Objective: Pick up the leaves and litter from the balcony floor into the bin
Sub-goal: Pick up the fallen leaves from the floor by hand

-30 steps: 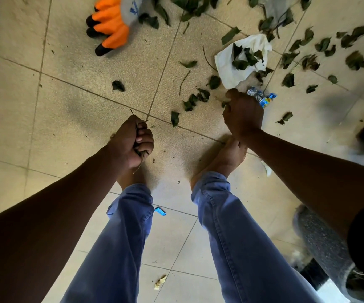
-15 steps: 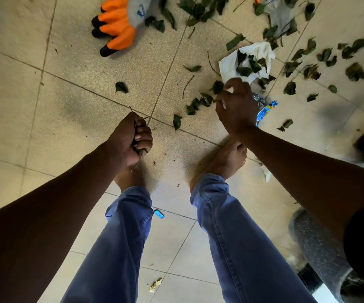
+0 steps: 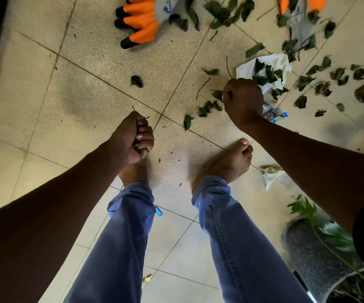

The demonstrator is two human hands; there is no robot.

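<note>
Tiled floor (image 3: 45, 95): right hand (image 3: 243, 101) grip pinches leaf stem (image 3: 217, 91).

arms: showing bare to the frame edges, no sleeves or wristwear visible
left hand (image 3: 133, 141): wearing no glove, no rings showing
right hand (image 3: 243, 101): wearing no glove
legs: wearing blue denim jeans (image 3: 238, 237), seams and hems showing, cuffs ending at ankles
feet: wearing nothing; right foot (image 3: 229, 162) showing toes

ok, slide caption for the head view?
Left hand grips gathered stems; right hand pinches a twig near leaf-strewn white paper.
</note>
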